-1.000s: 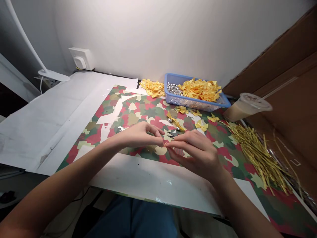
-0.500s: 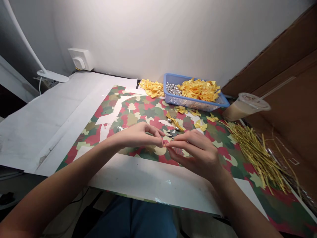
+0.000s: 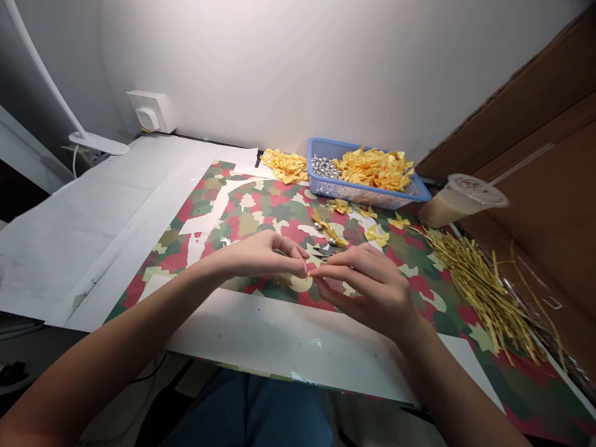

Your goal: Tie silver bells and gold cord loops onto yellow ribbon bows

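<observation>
My left hand (image 3: 274, 256) and my right hand (image 3: 372, 282) meet over the patterned paper, their fingertips almost touching. Both pinch a tiny, thin yellowish strand (image 3: 308, 274); most of it is hidden by the fingers. Just beyond the fingertips lies a dark pointed tool (image 3: 321, 252), partly covered by my right hand. Behind that are a yellow ribbon piece (image 3: 329, 228) and a small silver bell (image 3: 333, 242). Several yellow bows (image 3: 377, 236) lie loose nearby.
A blue basket (image 3: 372, 197) holds silver bells and yellow bows against the wall. Beside it sits a heap of yellow bows (image 3: 285, 166). At right are a lidded drink cup (image 3: 459, 202) with a straw and a bundle of gold ties (image 3: 479, 292). A lamp base (image 3: 100, 143) stands at left.
Both hands stay in nearly the same place, still pinching. The fingertips have shifted only slightly around the small yellowish strand.
</observation>
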`<action>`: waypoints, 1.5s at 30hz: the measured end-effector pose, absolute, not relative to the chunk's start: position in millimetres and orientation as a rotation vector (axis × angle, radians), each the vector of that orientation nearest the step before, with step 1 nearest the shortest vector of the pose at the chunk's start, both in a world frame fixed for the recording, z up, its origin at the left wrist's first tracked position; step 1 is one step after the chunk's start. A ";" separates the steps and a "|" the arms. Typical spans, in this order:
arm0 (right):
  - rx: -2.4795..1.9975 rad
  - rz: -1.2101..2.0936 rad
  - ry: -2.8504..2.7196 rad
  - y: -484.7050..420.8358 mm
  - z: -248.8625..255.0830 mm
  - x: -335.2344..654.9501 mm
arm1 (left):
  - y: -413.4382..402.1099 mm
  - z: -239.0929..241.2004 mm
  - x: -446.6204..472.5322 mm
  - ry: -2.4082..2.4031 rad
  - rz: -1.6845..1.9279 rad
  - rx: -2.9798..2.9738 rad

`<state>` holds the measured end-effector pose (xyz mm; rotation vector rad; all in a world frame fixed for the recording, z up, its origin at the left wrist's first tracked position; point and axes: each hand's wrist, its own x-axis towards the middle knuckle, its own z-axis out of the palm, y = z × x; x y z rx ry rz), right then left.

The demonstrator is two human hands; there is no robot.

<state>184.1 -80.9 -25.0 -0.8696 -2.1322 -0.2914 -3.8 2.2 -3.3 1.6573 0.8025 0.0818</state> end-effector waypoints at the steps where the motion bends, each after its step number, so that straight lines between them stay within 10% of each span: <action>1: -0.869 -0.291 -2.136 -81.0 -24.6 184.1 | 2.1 -3.3 -3.8 0.805 0.084 1.656; 14: -0.899 -0.171 -2.136 -81.4 -22.7 185.2 | 2.3 -3.6 -4.0 0.820 0.083 1.670; 25: -1.093 1.143 -1.782 -81.5 -36.8 182.7 | 4.6 -12.0 -6.5 0.785 0.112 1.761; 45: -1.211 1.026 -1.746 -79.3 -27.1 182.4 | 4.1 -9.2 -5.3 0.837 0.149 1.767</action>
